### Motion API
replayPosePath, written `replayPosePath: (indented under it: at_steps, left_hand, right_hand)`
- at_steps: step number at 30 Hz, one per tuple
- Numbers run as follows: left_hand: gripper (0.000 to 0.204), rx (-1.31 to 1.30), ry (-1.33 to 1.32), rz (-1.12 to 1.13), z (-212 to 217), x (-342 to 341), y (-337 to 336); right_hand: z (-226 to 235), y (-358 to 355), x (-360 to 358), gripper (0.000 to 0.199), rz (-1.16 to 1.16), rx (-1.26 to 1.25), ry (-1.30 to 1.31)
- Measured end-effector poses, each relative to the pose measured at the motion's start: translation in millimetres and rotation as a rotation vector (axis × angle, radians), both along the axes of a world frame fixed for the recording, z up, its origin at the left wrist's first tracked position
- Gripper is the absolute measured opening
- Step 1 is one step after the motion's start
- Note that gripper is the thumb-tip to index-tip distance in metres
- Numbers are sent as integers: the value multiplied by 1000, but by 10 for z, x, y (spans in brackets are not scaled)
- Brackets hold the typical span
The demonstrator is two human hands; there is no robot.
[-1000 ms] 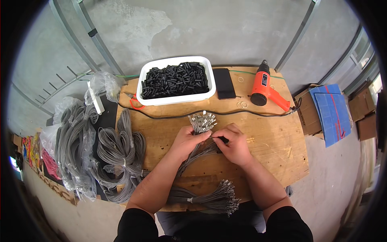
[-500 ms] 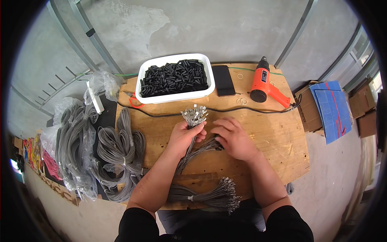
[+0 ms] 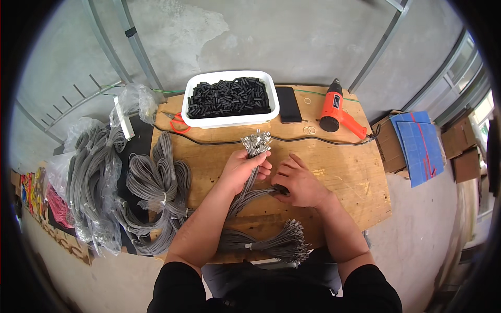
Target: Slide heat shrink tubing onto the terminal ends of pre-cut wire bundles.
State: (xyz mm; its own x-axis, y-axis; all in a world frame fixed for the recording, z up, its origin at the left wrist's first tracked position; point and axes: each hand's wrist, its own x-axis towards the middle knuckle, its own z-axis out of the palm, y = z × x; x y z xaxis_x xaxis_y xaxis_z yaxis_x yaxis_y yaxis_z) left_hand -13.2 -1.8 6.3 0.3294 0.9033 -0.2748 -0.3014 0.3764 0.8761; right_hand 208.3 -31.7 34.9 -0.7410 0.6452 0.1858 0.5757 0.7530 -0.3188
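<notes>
Nearest, a tied wire bundle (image 3: 269,244) lay along the table (image 3: 355,198). Beyond, the right hand (image 3: 298,182) curled over dark wire ends (image 3: 281,189), and whether it pinched them, you couldn't tell! The left hand (image 3: 245,168) clasped upright wires (image 3: 255,142) below their silvery tips. Sleeving ends seemed the step; the next move called for singling out one tip. Farther off, a white tub (image 3: 229,122) brimmed with black tubes (image 3: 227,99).

Dark cable ends (image 3: 281,189) partly hidden by right fingers (image 3: 283,172)
</notes>
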Motion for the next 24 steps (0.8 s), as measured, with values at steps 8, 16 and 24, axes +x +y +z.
replayPosePath:
  at_steps: [8, 16, 24]
  left_hand:
    - [30, -25, 19, -114, -38, -13, -13]
    - [32, -60, -20, -148, 19, 5, -55]
    - [23, 85, 15, -245, -25, 19, -70]
  right_hand:
    - [55, -355, 68, 26, 1, 33, -109]
    - [-169, -81, 8, 38, -509, -370, 432]
    - [-130, 256, -137, 52, -442, -1112, 1202]
